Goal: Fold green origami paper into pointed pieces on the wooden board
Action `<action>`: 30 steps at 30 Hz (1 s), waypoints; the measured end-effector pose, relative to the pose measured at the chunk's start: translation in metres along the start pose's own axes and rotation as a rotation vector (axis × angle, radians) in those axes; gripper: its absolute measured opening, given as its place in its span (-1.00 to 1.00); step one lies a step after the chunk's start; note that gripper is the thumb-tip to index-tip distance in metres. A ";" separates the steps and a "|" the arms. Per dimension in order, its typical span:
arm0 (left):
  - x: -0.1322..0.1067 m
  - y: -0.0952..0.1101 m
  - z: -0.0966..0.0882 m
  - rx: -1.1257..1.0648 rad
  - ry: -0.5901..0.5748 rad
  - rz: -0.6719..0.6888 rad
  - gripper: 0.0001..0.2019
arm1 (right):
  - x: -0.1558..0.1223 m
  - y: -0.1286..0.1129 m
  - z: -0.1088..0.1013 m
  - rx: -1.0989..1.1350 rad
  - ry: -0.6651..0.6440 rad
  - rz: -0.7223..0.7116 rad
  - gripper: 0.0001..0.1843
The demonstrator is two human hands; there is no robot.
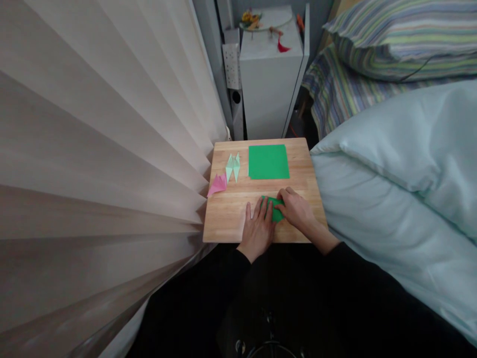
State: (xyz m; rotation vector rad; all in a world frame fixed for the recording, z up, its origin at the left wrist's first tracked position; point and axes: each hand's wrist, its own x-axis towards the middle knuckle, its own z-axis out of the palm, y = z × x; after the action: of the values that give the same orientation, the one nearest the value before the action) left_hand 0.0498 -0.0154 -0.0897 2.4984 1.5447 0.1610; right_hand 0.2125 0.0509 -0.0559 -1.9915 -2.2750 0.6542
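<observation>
A small folded piece of green paper (277,214) lies near the front edge of the wooden board (223,223). My left hand (258,227) rests flat over its left part, fingers stretched out and pointing away from me. At its right edge, my right hand (294,206) has its fingers curled and pinched on the paper. Parts of the folds are hidden under both hands. Farther back on the board lies a flat stack of green paper sheets (269,162). To its left are a pale green folded paper figure (233,167) and a pink folded paper figure (217,185).
A pleated curtain (112,149) hangs close along the board's left side. On the right is a bed with a pale blue quilt (391,174) and a striped pillow (410,35). Behind the board stands a white cabinet (268,89) with small ornaments on top.
</observation>
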 end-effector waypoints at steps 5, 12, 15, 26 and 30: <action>0.000 0.002 0.003 -0.003 0.014 -0.025 -0.39 | 0.007 0.005 0.004 0.040 0.009 0.028 -0.93; 0.000 0.004 0.004 -0.001 0.009 -0.028 -0.37 | 0.009 0.005 0.003 0.047 0.007 0.100 -0.87; 0.000 0.004 0.004 -0.004 0.010 -0.032 -0.36 | 0.009 0.003 0.003 0.024 0.006 0.108 -0.84; 0.000 0.005 0.006 -0.021 0.023 -0.041 -0.38 | 0.009 -0.003 0.000 -0.069 -0.017 0.089 -0.79; 0.000 0.004 0.004 -0.027 0.029 -0.038 -0.39 | 0.007 -0.006 -0.002 -0.124 -0.007 0.038 -0.76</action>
State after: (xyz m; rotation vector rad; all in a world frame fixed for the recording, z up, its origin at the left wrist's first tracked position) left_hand 0.0542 -0.0182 -0.0925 2.4542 1.5896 0.2115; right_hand 0.2065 0.0579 -0.0543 -2.0936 -2.3415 0.5356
